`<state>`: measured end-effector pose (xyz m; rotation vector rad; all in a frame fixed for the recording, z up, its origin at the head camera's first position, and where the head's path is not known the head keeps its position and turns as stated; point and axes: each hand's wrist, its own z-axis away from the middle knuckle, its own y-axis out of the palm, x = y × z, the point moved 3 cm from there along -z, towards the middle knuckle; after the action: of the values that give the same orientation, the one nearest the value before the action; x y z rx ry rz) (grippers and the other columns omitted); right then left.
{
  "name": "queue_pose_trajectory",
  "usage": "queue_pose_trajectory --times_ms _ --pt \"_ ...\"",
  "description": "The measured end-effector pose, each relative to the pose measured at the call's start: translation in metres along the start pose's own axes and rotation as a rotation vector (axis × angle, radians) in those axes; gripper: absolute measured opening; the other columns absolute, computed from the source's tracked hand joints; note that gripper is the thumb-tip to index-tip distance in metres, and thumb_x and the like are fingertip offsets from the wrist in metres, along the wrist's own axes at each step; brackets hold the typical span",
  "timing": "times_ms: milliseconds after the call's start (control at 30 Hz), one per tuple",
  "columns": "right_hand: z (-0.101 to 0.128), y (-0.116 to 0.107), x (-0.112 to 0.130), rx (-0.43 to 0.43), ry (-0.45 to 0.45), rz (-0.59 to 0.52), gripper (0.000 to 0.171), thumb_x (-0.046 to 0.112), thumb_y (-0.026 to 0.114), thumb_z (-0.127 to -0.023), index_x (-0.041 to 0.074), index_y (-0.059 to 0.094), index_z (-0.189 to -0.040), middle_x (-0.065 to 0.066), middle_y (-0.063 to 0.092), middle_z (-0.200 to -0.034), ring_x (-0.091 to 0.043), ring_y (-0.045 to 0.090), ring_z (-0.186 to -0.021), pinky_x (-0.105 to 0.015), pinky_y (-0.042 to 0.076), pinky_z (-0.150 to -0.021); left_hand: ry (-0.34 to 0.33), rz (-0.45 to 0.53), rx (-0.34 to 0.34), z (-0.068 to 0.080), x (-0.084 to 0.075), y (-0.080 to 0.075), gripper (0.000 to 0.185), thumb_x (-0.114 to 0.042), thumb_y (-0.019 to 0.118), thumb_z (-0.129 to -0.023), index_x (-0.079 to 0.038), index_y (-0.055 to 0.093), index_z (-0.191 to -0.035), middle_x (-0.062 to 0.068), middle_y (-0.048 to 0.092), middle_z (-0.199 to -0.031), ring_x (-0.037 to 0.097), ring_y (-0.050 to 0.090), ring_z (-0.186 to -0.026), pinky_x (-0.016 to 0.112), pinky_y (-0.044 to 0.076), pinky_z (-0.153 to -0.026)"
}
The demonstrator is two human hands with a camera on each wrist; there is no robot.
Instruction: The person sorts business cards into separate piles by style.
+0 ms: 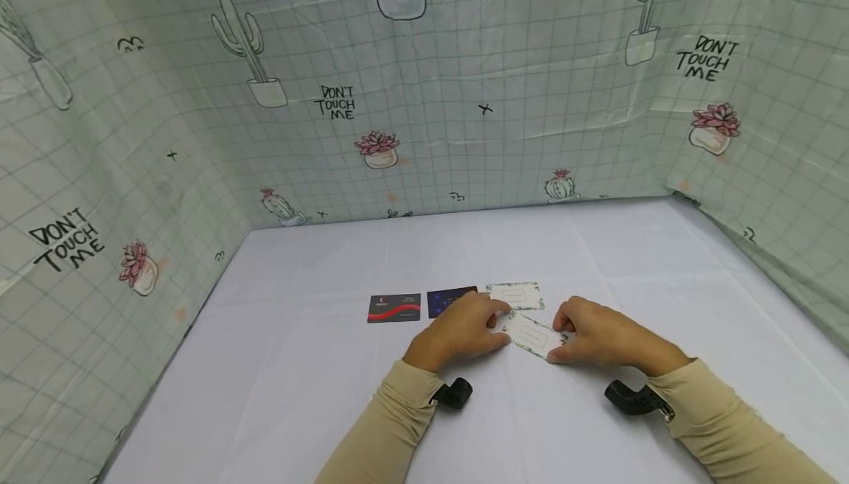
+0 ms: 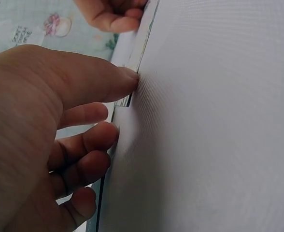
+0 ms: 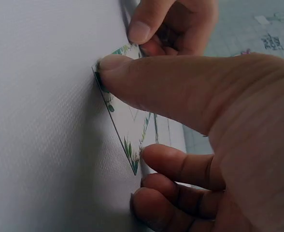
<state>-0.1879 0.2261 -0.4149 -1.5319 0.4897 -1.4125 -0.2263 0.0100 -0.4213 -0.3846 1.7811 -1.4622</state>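
A white card with a green leafy border (image 1: pixel 533 335) lies slanted low over the white table, between both hands. My left hand (image 1: pixel 458 329) has its thumb and forefinger at the card's left end. At the opposite end, my right hand (image 1: pixel 600 333) pinches the card by its edges with thumb and fingers. The right wrist view shows the right thumb (image 3: pixel 151 84) over one corner of this card (image 3: pixel 130 116). Just behind it lies a similar white leafy card (image 1: pixel 520 292). Part of a dark blue card (image 1: pixel 446 301) is covered by the left hand.
Left of the blue card lies a dark grey card with a red wave (image 1: pixel 394 308). The white tablecloth (image 1: pixel 298 366) stretches out around the cards. A cactus-print curtain (image 1: pixel 438 116) hangs at the back and along both sides.
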Motion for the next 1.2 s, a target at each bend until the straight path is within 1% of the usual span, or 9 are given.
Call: queue_pose_trajectory --times_ms 133,333,400,567,733,833,933,1067,1200 --pt "-0.0008 0.0010 0.0021 -0.017 -0.050 0.022 0.042 0.038 0.088 -0.074 0.012 0.063 -0.095 0.003 0.054 -0.091 -0.014 0.049 -0.080 -0.034 0.043 -0.075 -0.024 0.013 0.003 0.0015 0.0001 -0.0015 0.043 -0.028 0.075 -0.089 -0.012 0.067 -0.129 -0.006 0.050 -0.078 0.008 0.046 -0.078 0.021 0.038 -0.070" --pt "-0.0012 0.0000 0.0029 -0.025 -0.116 -0.017 0.036 0.033 0.088 -0.076 0.013 0.063 -0.094 0.004 0.055 -0.089 -0.013 0.050 -0.080 -0.031 0.044 -0.074 -0.029 0.001 0.016 0.0016 0.0007 -0.0004 0.043 -0.028 0.073 -0.091 -0.012 0.067 -0.130 -0.006 0.049 -0.075 0.009 0.046 -0.078 0.022 0.037 -0.068" --pt "-0.0017 -0.0005 0.0035 -0.021 -0.115 -0.013 0.037 0.032 0.087 -0.077 0.012 0.063 -0.095 0.003 0.055 -0.090 -0.013 0.050 -0.081 -0.032 0.044 -0.074 -0.022 -0.009 0.018 0.0010 0.0006 0.0002 0.040 -0.027 0.071 -0.091 -0.013 0.067 -0.129 -0.006 0.048 -0.073 0.009 0.046 -0.077 0.023 0.036 -0.067" --pt "-0.0019 -0.0019 0.0046 -0.019 -0.063 0.050 0.040 0.035 0.087 -0.076 0.011 0.062 -0.097 0.002 0.054 -0.091 -0.014 0.050 -0.081 -0.035 0.043 -0.075 0.000 -0.031 0.028 -0.0001 -0.0012 0.0006 0.036 -0.025 0.069 -0.091 -0.014 0.068 -0.125 -0.006 0.047 -0.073 0.009 0.045 -0.075 0.022 0.035 -0.067" --pt "0.0002 -0.0037 0.0069 -0.005 -0.088 0.031 0.036 0.029 0.086 -0.078 0.010 0.063 -0.098 0.002 0.054 -0.090 -0.014 0.050 -0.080 -0.034 0.044 -0.074 0.001 -0.027 0.042 0.0005 -0.0038 -0.0004 0.035 -0.025 0.070 -0.090 -0.014 0.068 -0.123 -0.006 0.046 -0.073 0.009 0.044 -0.074 0.022 0.034 -0.066" --pt "0.0010 -0.0046 0.0073 0.010 -0.105 -0.006 0.034 0.024 0.086 -0.079 0.009 0.062 -0.099 0.002 0.054 -0.091 -0.012 0.049 -0.079 -0.031 0.043 -0.073 0.010 -0.013 0.046 0.0002 -0.0046 -0.0004 0.031 -0.024 0.070 -0.090 -0.014 0.068 -0.119 -0.005 0.046 -0.072 0.009 0.043 -0.073 0.022 0.034 -0.065" --pt "0.0006 -0.0047 0.0059 0.020 -0.109 -0.023 0.035 0.023 0.086 -0.079 0.009 0.061 -0.100 0.001 0.054 -0.091 -0.012 0.049 -0.078 -0.030 0.043 -0.072 0.009 0.016 0.052 -0.0004 -0.0046 -0.0002 0.035 -0.024 0.070 -0.090 -0.012 0.068 -0.123 -0.006 0.046 -0.072 0.008 0.044 -0.074 0.022 0.034 -0.066" --pt "-0.0008 -0.0046 0.0027 0.019 -0.096 -0.026 0.037 0.025 0.086 -0.079 0.009 0.062 -0.100 0.000 0.055 -0.092 -0.013 0.050 -0.079 -0.031 0.043 -0.072 -0.013 0.078 0.055 -0.0015 -0.0034 0.0000 0.042 -0.023 0.073 -0.090 -0.008 0.066 -0.128 -0.005 0.050 -0.074 0.008 0.046 -0.073 0.021 0.037 -0.067" --pt "-0.0010 -0.0044 -0.0003 0.015 -0.078 -0.021 0.038 0.027 0.087 -0.078 0.009 0.062 -0.099 0.000 0.054 -0.091 -0.014 0.049 -0.079 -0.032 0.043 -0.073 -0.036 0.136 0.047 -0.0018 -0.0024 0.0009 0.042 -0.024 0.077 -0.088 -0.008 0.063 -0.125 -0.005 0.053 -0.079 0.007 0.048 -0.072 0.021 0.040 -0.068"
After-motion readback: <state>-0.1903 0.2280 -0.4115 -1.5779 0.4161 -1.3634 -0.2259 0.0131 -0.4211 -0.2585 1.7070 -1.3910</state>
